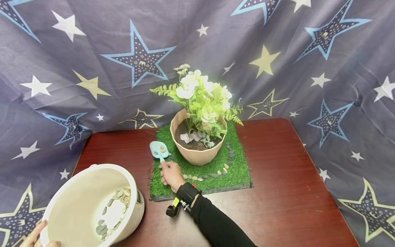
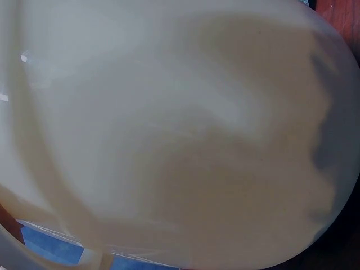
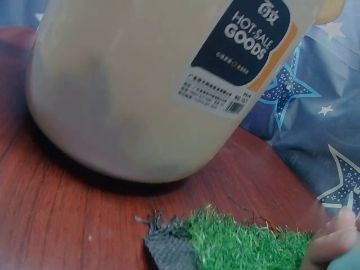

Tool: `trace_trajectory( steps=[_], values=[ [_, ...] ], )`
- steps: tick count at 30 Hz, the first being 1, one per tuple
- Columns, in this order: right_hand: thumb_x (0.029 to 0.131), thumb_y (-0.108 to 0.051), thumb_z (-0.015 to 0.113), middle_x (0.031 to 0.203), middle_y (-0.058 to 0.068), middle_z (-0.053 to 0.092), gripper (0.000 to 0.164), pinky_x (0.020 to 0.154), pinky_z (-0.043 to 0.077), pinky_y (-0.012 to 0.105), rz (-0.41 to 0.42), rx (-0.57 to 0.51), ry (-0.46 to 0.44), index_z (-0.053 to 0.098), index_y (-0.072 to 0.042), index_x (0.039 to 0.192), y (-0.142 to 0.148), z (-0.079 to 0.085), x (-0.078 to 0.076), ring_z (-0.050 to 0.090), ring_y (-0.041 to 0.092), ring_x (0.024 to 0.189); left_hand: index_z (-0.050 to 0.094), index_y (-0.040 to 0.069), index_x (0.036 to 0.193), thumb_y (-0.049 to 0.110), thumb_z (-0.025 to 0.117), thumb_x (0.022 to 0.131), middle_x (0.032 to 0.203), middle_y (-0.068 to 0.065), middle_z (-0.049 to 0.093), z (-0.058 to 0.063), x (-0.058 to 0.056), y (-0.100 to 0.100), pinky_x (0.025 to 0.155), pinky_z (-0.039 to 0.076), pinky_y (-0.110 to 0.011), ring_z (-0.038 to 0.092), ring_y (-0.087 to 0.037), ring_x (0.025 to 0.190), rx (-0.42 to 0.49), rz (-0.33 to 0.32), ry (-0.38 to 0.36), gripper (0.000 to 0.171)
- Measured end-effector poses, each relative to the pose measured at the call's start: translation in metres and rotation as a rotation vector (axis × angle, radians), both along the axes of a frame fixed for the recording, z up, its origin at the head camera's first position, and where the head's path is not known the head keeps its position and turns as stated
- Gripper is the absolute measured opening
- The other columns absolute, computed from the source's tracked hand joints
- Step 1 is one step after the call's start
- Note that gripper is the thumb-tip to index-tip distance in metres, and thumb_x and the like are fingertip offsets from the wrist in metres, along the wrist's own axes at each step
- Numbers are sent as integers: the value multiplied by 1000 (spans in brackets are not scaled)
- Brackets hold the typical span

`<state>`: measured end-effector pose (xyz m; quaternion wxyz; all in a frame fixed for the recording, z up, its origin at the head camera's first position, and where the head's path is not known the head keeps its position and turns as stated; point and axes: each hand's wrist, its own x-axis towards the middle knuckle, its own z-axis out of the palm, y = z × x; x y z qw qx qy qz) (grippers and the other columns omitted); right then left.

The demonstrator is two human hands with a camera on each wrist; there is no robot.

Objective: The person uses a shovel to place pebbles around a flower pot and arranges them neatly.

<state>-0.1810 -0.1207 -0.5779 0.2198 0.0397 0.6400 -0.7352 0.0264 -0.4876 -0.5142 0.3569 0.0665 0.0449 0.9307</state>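
Note:
In the head view my right hand [image 1: 171, 174] grips the handle of a light-blue toy shovel [image 1: 158, 150], whose scoop carries a few pebbles [image 1: 162, 149] at the left edge of the green turf mat [image 1: 237, 175]. A cream bucket [image 1: 83, 185] stands at the lower left, tilted, with several pebbles [image 1: 102, 228] at its bottom. My left hand [image 1: 35, 236] holds its rim at the frame's lower-left corner. More pebbles [image 1: 213, 175] form a curved line on the turf around a beige flowerpot [image 1: 197, 156]. In the right wrist view, fingers [image 3: 334, 239] show beside the bucket.
White flowers and green leaves [image 1: 203, 92] rise from the soil-filled pot. The mat lies on a reddish-brown wooden table [image 1: 277, 164]. Behind and beside the table hangs a grey curtain [image 1: 213, 44] with a star pattern.

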Motion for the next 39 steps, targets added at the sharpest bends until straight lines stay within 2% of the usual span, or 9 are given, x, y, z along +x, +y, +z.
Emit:
trace_trajectory(
  steps=[4, 9, 10, 11, 16, 23, 27, 31, 39],
  values=[
    [111, -28, 45, 68, -3, 51, 43, 41, 38, 18, 5, -63, -35, 63, 10, 118, -3, 3, -1, 46, 6, 47, 55, -8, 143, 1, 34, 110, 151, -23, 54, -6, 1, 1, 124, 31, -25, 48, -30, 145, 130, -24, -47, 40],
    [111, -28, 44, 68, -3, 50, 44, 41, 37, 16, -31, -98, -71, 62, 12, 117, -8, 2, -5, 45, 5, 47, 53, 2, 149, -19, 27, 104, 147, -17, 60, -16, 7, 8, 113, 46, -26, 59, -23, 136, -268, 339, 428, 57],
    [112, -28, 43, 68, -3, 50, 44, 40, 36, 16, -41, -106, -80, 62, 12, 117, -9, 2, -5, 44, 5, 47, 54, 6, 150, -19, 27, 104, 147, -14, 61, -17, 8, 8, 113, 47, -26, 59, -22, 135, -302, 365, 452, 59],
    [112, -27, 43, 68, -3, 49, 44, 40, 36, 16, -47, -113, -85, 62, 12, 117, -9, 2, -5, 44, 5, 47, 53, 7, 151, -19, 27, 104, 148, -13, 60, -18, 8, 7, 113, 46, -26, 58, -21, 136, -299, 368, 468, 60],
    [112, -27, 42, 69, -4, 48, 43, 40, 34, 15, -64, -160, -120, 61, 12, 115, -10, 3, -5, 43, 4, 46, 49, 15, 155, 5, 27, 111, 156, -14, 51, -15, 1, -2, 124, 32, -27, 46, -25, 147, -56, 52, 278, 50],
    [113, -28, 39, 70, -4, 48, 44, 40, 35, 15, -75, -213, -144, 61, 10, 115, -10, 6, -3, 44, 5, 46, 56, 10, 146, 11, 37, 110, 147, -20, 56, -4, 0, -3, 121, 37, -28, 51, -30, 141, -53, -12, 109, 41],
    [113, -28, 37, 69, -5, 47, 43, 40, 35, 15, -74, -242, -154, 61, 8, 114, -9, 5, -3, 44, 5, 46, 48, 12, 154, 1, 27, 111, 151, -25, 53, -10, -2, 1, 122, 36, -28, 49, -29, 144, -120, 68, 364, 49],
    [113, -28, 36, 69, -5, 47, 42, 41, 36, 15, -72, -270, -166, 61, 5, 111, -8, 5, -3, 44, 5, 47, 36, 7, 161, -19, 22, 105, 153, -23, 51, -22, 1, 3, 117, 43, -28, 53, -28, 141, -293, 308, 672, 63],
    [113, -29, 34, 68, -6, 46, 42, 42, 35, 15, -54, -303, -187, 62, 3, 109, -6, 8, -3, 43, 5, 47, 29, 14, 164, -11, 15, 108, 156, -25, 46, -19, -2, -4, 121, 37, -30, 46, -29, 146, -235, 156, 648, 64]
  ],
)
